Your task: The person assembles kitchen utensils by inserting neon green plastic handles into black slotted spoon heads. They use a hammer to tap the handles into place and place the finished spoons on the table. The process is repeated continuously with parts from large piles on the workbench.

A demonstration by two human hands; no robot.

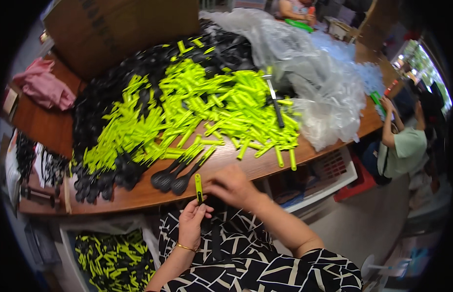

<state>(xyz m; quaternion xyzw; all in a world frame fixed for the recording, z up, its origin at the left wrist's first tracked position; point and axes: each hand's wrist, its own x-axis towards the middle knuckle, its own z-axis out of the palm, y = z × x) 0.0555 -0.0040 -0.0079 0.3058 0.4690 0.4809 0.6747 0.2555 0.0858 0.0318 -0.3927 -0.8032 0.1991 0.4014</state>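
Observation:
In front of my lap, my left hand (190, 225) grips a kitchen utensil with a lime-green handle (198, 185) pointing up. Its black lower part goes down behind my fingers, so the kind of head is hidden. My right hand (231, 185) is just to the right of the handle, its fingers curled and smeared by motion; whether it holds anything does not show. Black slotted spoons (181, 185) with green handles lie at the table's near edge. Beyond them spreads a large heap of loose lime-green handles (187, 102).
Black utensil heads (90, 112) are piled along the wooden table (114, 202). A hammer (274, 100) rests on the heap beside clear plastic sheeting (319, 97). A cardboard box (124, 29) stands behind. At lower left, a bin holds finished-looking utensils (114, 258). Other people (404, 146) sit at right.

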